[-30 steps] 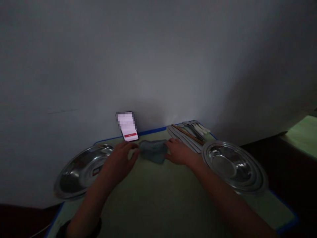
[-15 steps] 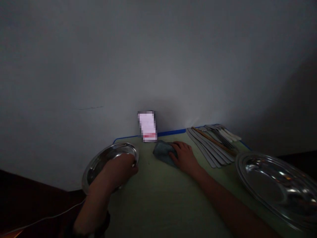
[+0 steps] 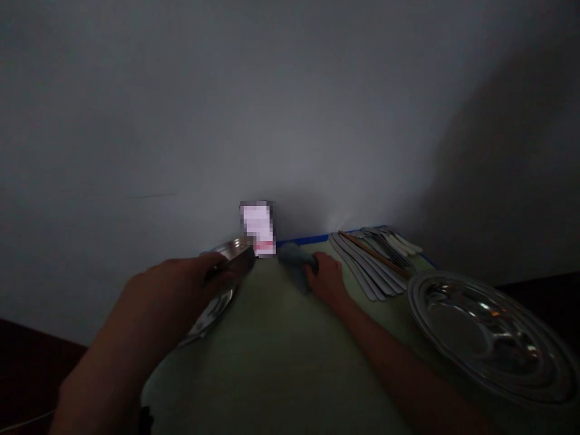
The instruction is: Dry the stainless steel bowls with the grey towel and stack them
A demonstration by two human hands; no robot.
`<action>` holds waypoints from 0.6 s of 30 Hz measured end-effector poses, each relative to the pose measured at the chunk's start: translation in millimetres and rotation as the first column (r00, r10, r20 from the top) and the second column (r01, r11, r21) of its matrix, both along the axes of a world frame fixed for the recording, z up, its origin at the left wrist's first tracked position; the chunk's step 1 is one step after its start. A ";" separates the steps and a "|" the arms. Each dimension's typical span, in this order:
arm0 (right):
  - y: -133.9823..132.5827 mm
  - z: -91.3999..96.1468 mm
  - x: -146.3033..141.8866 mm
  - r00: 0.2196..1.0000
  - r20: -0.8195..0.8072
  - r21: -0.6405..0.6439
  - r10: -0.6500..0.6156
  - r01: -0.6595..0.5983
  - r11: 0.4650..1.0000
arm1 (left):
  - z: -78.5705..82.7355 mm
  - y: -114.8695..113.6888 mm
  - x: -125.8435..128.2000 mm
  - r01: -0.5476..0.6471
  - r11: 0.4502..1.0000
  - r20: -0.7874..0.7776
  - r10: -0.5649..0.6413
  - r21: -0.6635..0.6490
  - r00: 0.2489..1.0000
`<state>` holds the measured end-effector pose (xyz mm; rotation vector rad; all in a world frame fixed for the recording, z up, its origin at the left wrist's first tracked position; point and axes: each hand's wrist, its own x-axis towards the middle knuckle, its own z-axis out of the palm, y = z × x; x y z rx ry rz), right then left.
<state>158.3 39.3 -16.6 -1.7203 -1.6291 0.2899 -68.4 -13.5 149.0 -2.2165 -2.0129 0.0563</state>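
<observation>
My left hand [image 3: 190,287] is closed on the rim of a shiny metal dish [image 3: 235,249], raised and tilted above the table. Below it, partly covered by my hand and forearm, lies another metal dish [image 3: 216,314]. My right hand [image 3: 328,278] grips a grey-blue cloth [image 3: 293,258] that is bunched up and slightly blurred near the table's back edge. The raised dish and the cloth are apart.
Table knives [image 3: 362,272], a thin brown stick [image 3: 374,254] and several forks [image 3: 392,248] lie to the right. Nearer stand stacked metal dishes [image 3: 462,332]. A lit, blurred-out screen [image 3: 257,226] leans on the wall [image 3: 290,109] behind the green tabletop [image 3: 272,362].
My left hand has lifted a metal dish out of the left-hand pile and tilted it. My right hand has raised and bunched the cloth. The view has shifted slightly right.
</observation>
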 end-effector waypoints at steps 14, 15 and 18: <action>6.8 8.0 14.1 0.819 -0.499 -0.062 -0.283 0.292 0.954 | -38.4 20.6 29.4 0.532 0.825 0.287 -0.471 -0.190 0.834; 6.9 8.0 14.0 0.815 -0.509 -0.060 -0.277 0.288 0.956 | -39.2 21.0 29.2 0.530 0.824 0.292 -0.467 -0.197 0.835; 6.7 8.0 14.0 0.805 -0.528 -0.059 -0.270 0.283 0.957 | -40.8 20.9 29.0 0.532 0.811 0.309 -0.455 -0.245 0.835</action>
